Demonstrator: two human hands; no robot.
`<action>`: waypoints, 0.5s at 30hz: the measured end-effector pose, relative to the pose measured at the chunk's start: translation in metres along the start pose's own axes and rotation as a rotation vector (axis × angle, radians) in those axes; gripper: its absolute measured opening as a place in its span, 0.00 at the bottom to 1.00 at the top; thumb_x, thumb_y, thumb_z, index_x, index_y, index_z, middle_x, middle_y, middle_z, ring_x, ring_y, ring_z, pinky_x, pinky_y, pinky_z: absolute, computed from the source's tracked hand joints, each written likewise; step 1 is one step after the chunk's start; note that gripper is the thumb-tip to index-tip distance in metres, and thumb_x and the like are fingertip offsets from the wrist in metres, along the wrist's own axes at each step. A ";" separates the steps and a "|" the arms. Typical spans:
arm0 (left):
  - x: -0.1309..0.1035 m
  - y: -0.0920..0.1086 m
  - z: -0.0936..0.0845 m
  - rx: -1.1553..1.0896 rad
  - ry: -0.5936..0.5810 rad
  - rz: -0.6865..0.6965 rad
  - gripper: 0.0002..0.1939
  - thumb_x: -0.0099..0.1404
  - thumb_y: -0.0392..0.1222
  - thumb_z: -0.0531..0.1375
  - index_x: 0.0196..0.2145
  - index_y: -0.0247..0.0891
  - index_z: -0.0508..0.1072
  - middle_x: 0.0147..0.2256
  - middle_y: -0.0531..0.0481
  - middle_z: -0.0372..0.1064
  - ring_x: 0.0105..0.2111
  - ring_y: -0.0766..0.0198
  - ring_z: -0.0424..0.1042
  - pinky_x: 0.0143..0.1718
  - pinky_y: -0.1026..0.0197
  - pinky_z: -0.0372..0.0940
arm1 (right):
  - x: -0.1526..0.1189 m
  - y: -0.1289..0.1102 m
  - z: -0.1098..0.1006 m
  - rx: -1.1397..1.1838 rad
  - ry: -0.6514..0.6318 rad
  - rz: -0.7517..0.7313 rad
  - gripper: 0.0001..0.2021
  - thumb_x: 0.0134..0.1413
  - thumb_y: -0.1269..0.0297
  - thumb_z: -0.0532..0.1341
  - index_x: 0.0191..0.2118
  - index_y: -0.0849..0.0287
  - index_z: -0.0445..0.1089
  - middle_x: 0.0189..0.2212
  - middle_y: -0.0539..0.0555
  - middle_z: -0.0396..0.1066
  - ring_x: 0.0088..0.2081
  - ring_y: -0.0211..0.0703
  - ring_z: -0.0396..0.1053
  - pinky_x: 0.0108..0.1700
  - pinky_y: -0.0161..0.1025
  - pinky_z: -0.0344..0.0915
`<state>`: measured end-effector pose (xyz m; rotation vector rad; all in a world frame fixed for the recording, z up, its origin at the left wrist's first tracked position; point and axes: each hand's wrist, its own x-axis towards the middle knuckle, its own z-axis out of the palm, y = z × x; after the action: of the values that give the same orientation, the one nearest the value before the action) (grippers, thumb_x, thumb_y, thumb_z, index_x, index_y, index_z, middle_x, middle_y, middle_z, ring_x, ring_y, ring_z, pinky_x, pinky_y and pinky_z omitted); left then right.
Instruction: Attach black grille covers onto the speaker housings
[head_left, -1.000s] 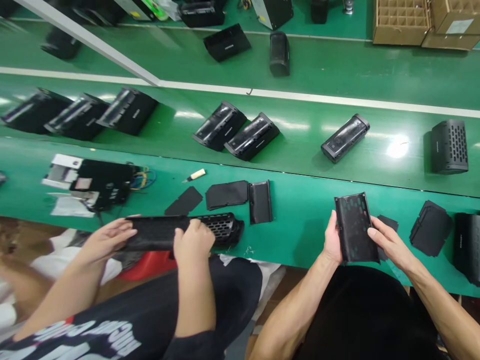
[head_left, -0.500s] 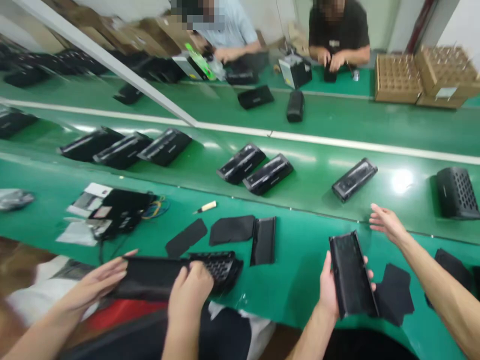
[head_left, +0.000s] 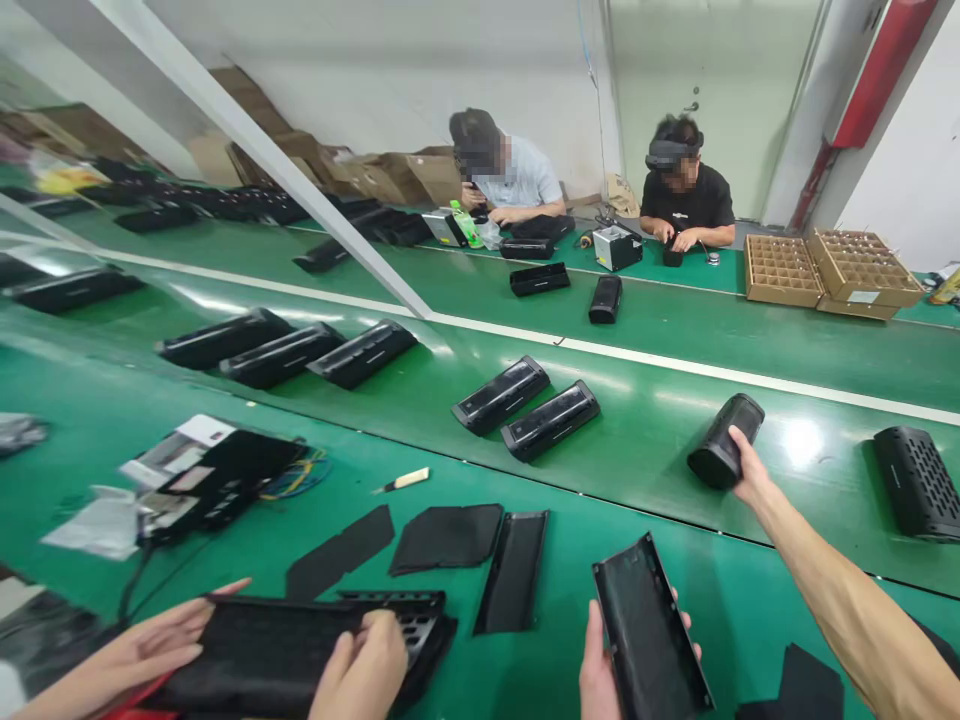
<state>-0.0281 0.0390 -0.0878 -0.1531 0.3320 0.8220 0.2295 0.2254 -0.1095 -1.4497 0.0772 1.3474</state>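
My left hand [head_left: 600, 660] grips a black curved panel [head_left: 652, 630] by its long edges, its hollow inner side facing up, above the green table. With my right arm stretched forward, my right hand [head_left: 750, 470] is closed around the end of a black speaker-like housing [head_left: 724, 440] on the green belt. The far end of this housing is a rounded, dark cap. Dark flat sheets [head_left: 810, 685] lie by my right forearm. Left of my panel, another black curved panel [head_left: 514, 570] rests next to stacked black sheets [head_left: 450, 537].
At left, a co-worker's hands [head_left: 360, 665] hold a black panel over a perforated casing [head_left: 420, 630]. Several black housings [head_left: 551, 420] stand along the belt; one with a perforated side [head_left: 919, 485] is at far right. A cutter [head_left: 405, 480] lies on the table. Two people sit opposite.
My right hand has reached forward and taken hold of the housing on the belt, which is now turned and partly raised. My left hand still holds the panel. The view has tilted upward.
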 end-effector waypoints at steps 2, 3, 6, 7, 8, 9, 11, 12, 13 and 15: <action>0.002 -0.002 0.006 -0.012 -0.002 0.001 0.39 0.72 0.70 0.55 0.56 0.29 0.81 0.50 0.31 0.81 0.51 0.45 0.79 0.58 0.44 0.68 | -0.031 -0.018 -0.039 0.005 -0.066 -0.040 0.15 0.61 0.56 0.71 0.46 0.62 0.77 0.38 0.59 0.83 0.41 0.52 0.82 0.48 0.47 0.80; 0.004 -0.003 0.009 -0.018 -0.002 -0.002 0.38 0.72 0.69 0.55 0.56 0.31 0.81 0.50 0.32 0.81 0.51 0.46 0.79 0.58 0.44 0.68 | -0.050 -0.024 -0.062 0.004 -0.090 -0.063 0.17 0.56 0.55 0.74 0.46 0.61 0.78 0.39 0.59 0.84 0.43 0.55 0.82 0.50 0.48 0.80; 0.008 -0.013 0.022 -0.025 -0.012 -0.016 0.36 0.72 0.68 0.55 0.57 0.34 0.80 0.50 0.35 0.81 0.50 0.46 0.79 0.57 0.44 0.69 | -0.112 -0.027 -0.124 0.006 -0.174 -0.163 0.32 0.46 0.41 0.75 0.52 0.55 0.77 0.49 0.61 0.83 0.53 0.63 0.80 0.58 0.56 0.75; 0.009 -0.017 0.027 -0.021 -0.017 -0.022 0.36 0.72 0.68 0.55 0.57 0.34 0.80 0.50 0.35 0.81 0.50 0.46 0.80 0.57 0.44 0.69 | -0.131 -0.021 -0.140 -0.010 -0.239 -0.196 0.37 0.47 0.32 0.70 0.55 0.54 0.76 0.53 0.64 0.81 0.55 0.66 0.78 0.58 0.61 0.74; 0.010 -0.023 0.032 -0.015 -0.022 -0.025 0.37 0.73 0.69 0.55 0.57 0.33 0.79 0.50 0.35 0.81 0.49 0.46 0.80 0.56 0.44 0.69 | -0.148 -0.013 -0.152 -0.034 -0.309 -0.195 0.43 0.47 0.24 0.63 0.58 0.54 0.75 0.56 0.66 0.79 0.57 0.69 0.77 0.57 0.65 0.74; 0.011 -0.029 0.038 -0.008 -0.026 -0.026 0.38 0.73 0.70 0.54 0.57 0.32 0.79 0.50 0.35 0.81 0.48 0.47 0.80 0.54 0.45 0.70 | -0.163 -0.004 -0.160 -0.056 -0.370 -0.179 0.48 0.49 0.19 0.55 0.61 0.54 0.73 0.59 0.68 0.76 0.57 0.71 0.77 0.55 0.68 0.74; 0.012 -0.042 0.046 0.008 -0.030 -0.029 0.41 0.72 0.72 0.52 0.56 0.29 0.79 0.50 0.34 0.80 0.46 0.48 0.80 0.51 0.47 0.71 | -0.187 0.015 -0.173 -0.065 -0.393 -0.134 0.52 0.52 0.19 0.46 0.68 0.56 0.67 0.62 0.70 0.74 0.55 0.74 0.78 0.51 0.71 0.74; 0.013 -0.049 0.048 0.012 -0.031 -0.029 0.44 0.71 0.74 0.51 0.55 0.28 0.79 0.51 0.34 0.80 0.46 0.48 0.80 0.50 0.48 0.72 | -0.196 0.021 -0.178 -0.060 -0.347 -0.128 0.51 0.54 0.22 0.46 0.70 0.56 0.64 0.61 0.70 0.74 0.54 0.73 0.78 0.51 0.71 0.75; 0.014 -0.055 0.049 0.013 -0.034 -0.028 0.46 0.69 0.76 0.50 0.54 0.26 0.79 0.52 0.33 0.79 0.46 0.47 0.80 0.49 0.48 0.72 | -0.206 0.024 -0.184 -0.067 -0.279 -0.132 0.50 0.56 0.24 0.48 0.73 0.57 0.61 0.59 0.70 0.76 0.53 0.73 0.79 0.51 0.70 0.75; 0.016 -0.068 0.050 0.018 -0.033 -0.025 0.52 0.66 0.81 0.50 0.54 0.23 0.79 0.49 0.31 0.80 0.46 0.46 0.80 0.51 0.47 0.71 | -0.224 0.016 -0.195 -0.149 -0.180 -0.159 0.49 0.57 0.30 0.54 0.76 0.58 0.56 0.56 0.70 0.78 0.51 0.73 0.80 0.51 0.68 0.76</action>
<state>0.0437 0.0172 -0.0464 -0.1270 0.3059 0.7960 0.2686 -0.0498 -0.0039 -1.4187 -0.2554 1.3685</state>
